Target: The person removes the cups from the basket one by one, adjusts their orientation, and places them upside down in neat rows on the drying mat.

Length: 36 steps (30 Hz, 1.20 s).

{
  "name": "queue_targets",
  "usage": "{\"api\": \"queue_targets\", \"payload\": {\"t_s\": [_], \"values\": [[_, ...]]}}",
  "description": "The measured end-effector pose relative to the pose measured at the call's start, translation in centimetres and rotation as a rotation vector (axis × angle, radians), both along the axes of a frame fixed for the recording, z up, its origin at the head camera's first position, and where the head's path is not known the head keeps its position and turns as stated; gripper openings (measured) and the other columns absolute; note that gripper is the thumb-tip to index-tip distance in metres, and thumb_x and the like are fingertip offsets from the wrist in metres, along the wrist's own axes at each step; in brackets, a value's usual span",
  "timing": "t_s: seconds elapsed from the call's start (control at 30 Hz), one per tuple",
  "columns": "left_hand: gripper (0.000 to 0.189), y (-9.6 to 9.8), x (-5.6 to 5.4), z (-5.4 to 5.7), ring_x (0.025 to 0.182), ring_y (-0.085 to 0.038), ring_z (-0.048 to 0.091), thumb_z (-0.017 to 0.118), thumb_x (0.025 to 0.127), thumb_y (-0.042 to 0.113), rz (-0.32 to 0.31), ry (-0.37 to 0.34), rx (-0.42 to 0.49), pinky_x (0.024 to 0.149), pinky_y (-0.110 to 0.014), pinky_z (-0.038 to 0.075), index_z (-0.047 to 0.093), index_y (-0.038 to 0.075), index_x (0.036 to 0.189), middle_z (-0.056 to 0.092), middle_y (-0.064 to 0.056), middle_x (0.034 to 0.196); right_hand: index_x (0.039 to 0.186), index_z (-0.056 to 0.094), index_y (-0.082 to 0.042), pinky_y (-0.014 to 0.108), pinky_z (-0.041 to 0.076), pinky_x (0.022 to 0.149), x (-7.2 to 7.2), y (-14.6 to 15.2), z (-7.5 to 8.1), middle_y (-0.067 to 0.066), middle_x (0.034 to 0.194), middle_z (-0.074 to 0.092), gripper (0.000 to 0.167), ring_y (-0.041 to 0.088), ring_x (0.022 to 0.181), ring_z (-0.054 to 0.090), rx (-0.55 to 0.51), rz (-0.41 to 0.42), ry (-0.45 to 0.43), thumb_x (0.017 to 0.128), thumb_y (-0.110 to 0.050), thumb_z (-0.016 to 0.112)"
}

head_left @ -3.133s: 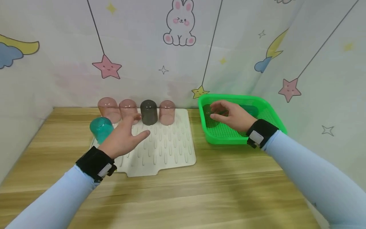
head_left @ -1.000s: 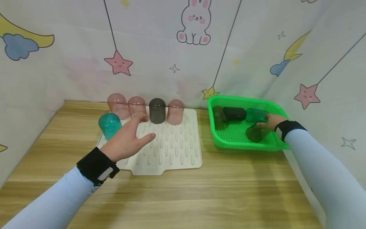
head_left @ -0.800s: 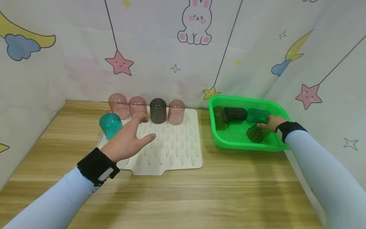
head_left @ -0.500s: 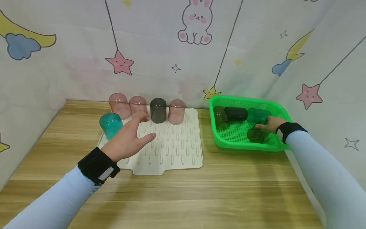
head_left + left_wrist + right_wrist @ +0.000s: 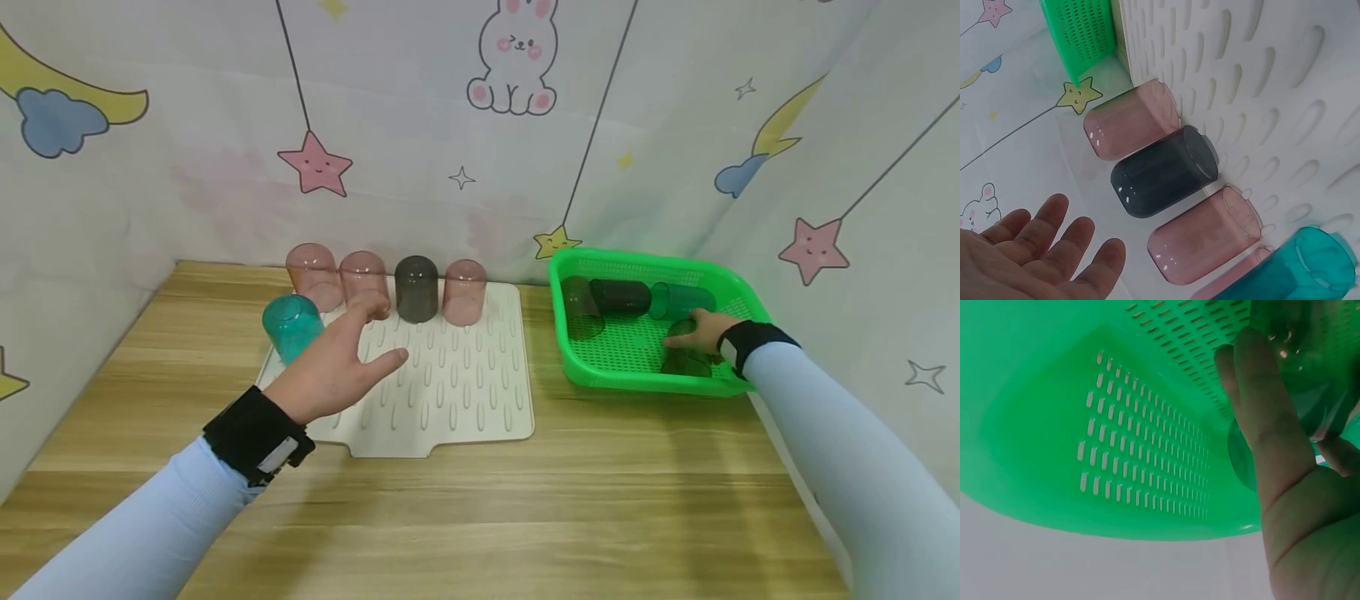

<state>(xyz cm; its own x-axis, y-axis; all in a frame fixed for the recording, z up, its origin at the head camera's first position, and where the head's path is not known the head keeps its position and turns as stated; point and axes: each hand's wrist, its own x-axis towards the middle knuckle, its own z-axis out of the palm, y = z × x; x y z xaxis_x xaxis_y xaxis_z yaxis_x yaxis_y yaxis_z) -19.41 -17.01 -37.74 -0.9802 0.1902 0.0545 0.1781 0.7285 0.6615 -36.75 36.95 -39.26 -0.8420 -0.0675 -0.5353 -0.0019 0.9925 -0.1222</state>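
My right hand (image 5: 703, 333) is down in the right part of the green basket (image 5: 592, 375), with its fingers and thumb around a smoky see-through cup (image 5: 688, 362). In the right wrist view, the fingers (image 5: 1272, 419) lie along a cup, partly hidden by the hand. Over the white ridged mat (image 5: 450, 417) hovers my left hand (image 5: 333, 362), fingers spread and holding nothing. Closest to it are a teal cup (image 5: 291, 325) and a pink cup (image 5: 364, 275), both upside down. A dark grey cup (image 5: 417, 289) and two more pink cups share the back row.
Inside the basket lie a smoky cup (image 5: 582, 308) at the left wall, a black cup (image 5: 622, 297) and a teal cup (image 5: 681, 301) along the back. A patterned cloth (image 5: 405, 125) hangs behind the wooden table (image 5: 525, 517).
My right hand has moved from the basket's left part to its right part. There, the smoky cup under it has turned and shifted slightly right. My left hand stays over the mat.
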Motion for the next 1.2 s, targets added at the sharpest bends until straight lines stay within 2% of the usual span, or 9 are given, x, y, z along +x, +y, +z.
{"api": "queue_targets", "payload": {"t_s": [0.1, 0.17, 0.3, 0.4, 0.53, 0.83, 1.0, 1.13, 1.2], "values": [[0.066, 0.0, 0.0, 0.0, 0.137, -0.041, 0.047, 0.064, 0.098, 0.036, -0.003, 0.004, -0.002, 0.112, -0.061, 0.043, 0.033, 0.006, 0.148, 0.046, -0.020, 0.150, 0.154, 0.009, 0.017, 0.063, 0.048, 0.098, 0.3, -0.1, 0.1, 0.051, 0.150, 0.021, 0.103, 0.059, 0.120, 0.051, 0.041, 0.029, 0.013, 0.098, -0.056, 0.055], [0.065, 0.1, -0.1, 0.1, 0.137, -0.040, 0.047, 0.064, 0.098, 0.035, -0.005, 0.008, -0.001, 0.112, -0.060, 0.043, 0.033, 0.006, 0.148, 0.046, -0.020, 0.149, 0.153, 0.010, 0.018, 0.063, 0.049, 0.097, 0.3, -0.1, 0.2, 0.052, 0.148, 0.023, 0.101, 0.057, 0.117, 0.054, 0.053, 0.039, 0.015, 0.098, -0.054, 0.056], [0.065, 0.2, -0.1, 0.2, 0.137, -0.040, 0.047, 0.064, 0.098, 0.035, -0.008, 0.010, 0.001, 0.112, -0.061, 0.043, 0.033, 0.007, 0.147, 0.046, -0.020, 0.149, 0.152, 0.013, 0.019, 0.051, 0.053, 0.080, 0.3, 0.1, 0.1, 0.052, 0.146, 0.029, 0.098, 0.043, 0.091, 0.064, 0.050, 0.048, 0.025, 0.099, -0.050, 0.057], [0.064, 0.2, -0.2, 0.3, 0.137, -0.040, 0.047, 0.064, 0.098, 0.036, -0.010, 0.010, 0.004, 0.113, -0.061, 0.042, 0.033, 0.007, 0.146, 0.046, -0.019, 0.149, 0.152, 0.016, 0.018, 0.053, 0.053, 0.085, 0.3, 0.1, 0.0, 0.051, 0.147, 0.028, 0.095, 0.050, 0.103, 0.062, 0.053, 0.060, 0.043, 0.099, -0.049, 0.057], [0.064, 0.3, -0.1, 0.4, 0.137, -0.040, 0.046, 0.064, 0.099, 0.036, -0.009, 0.005, 0.002, 0.113, -0.061, 0.042, 0.033, 0.008, 0.146, 0.045, -0.019, 0.149, 0.150, 0.020, 0.019, 0.062, 0.049, 0.096, 0.7, 0.0, 0.2, 0.051, 0.147, 0.028, 0.089, 0.061, 0.125, 0.046, 0.056, 0.066, 0.065, 0.100, -0.045, 0.056], [0.065, 0.4, 0.0, 0.4, 0.138, -0.041, 0.046, 0.065, 0.098, 0.037, -0.014, -0.001, 0.002, 0.112, -0.062, 0.043, 0.033, 0.007, 0.147, 0.045, -0.020, 0.150, 0.143, 0.023, 0.015, 0.044, 0.052, 0.072, 1.0, 0.0, 0.6, 0.046, 0.135, 0.043, 0.075, 0.042, 0.093, 0.059, -0.036, -0.005, 0.062, 0.101, -0.038, 0.055], [0.065, 0.3, 0.0, 0.3, 0.138, -0.041, 0.046, 0.064, 0.099, 0.037, -0.017, -0.002, -0.002, 0.112, -0.060, 0.043, 0.033, 0.006, 0.147, 0.045, -0.020, 0.150, 0.144, 0.023, 0.011, 0.036, 0.047, 0.059, 0.2, 0.6, 0.3, 0.035, 0.115, 0.055, 0.075, 0.026, 0.067, 0.054, -0.088, -0.023, 0.094, 0.100, -0.040, 0.056], [0.068, 0.3, 0.0, 0.4, 0.140, -0.041, 0.045, 0.063, 0.099, 0.038, -0.017, -0.011, -0.003, 0.114, -0.060, 0.042, 0.033, 0.003, 0.148, 0.044, -0.021, 0.151, 0.147, 0.022, 0.010, 0.035, 0.049, 0.058, -0.1, 0.5, 1.0, 0.038, 0.119, 0.054, 0.079, 0.028, 0.070, 0.057, -0.117, -0.043, 0.135, 0.099, -0.042, 0.057], [0.068, 0.4, 0.0, 0.4, 0.140, -0.041, 0.045, 0.063, 0.099, 0.038, -0.018, -0.012, -0.002, 0.114, -0.060, 0.042, 0.033, 0.002, 0.148, 0.044, -0.021, 0.151, 0.150, 0.020, 0.010, 0.038, 0.053, 0.062, -0.3, 0.3, 1.4, 0.042, 0.131, 0.046, 0.082, 0.031, 0.078, 0.059, -0.133, -0.055, 0.143, 0.099, -0.044, 0.057]]}}
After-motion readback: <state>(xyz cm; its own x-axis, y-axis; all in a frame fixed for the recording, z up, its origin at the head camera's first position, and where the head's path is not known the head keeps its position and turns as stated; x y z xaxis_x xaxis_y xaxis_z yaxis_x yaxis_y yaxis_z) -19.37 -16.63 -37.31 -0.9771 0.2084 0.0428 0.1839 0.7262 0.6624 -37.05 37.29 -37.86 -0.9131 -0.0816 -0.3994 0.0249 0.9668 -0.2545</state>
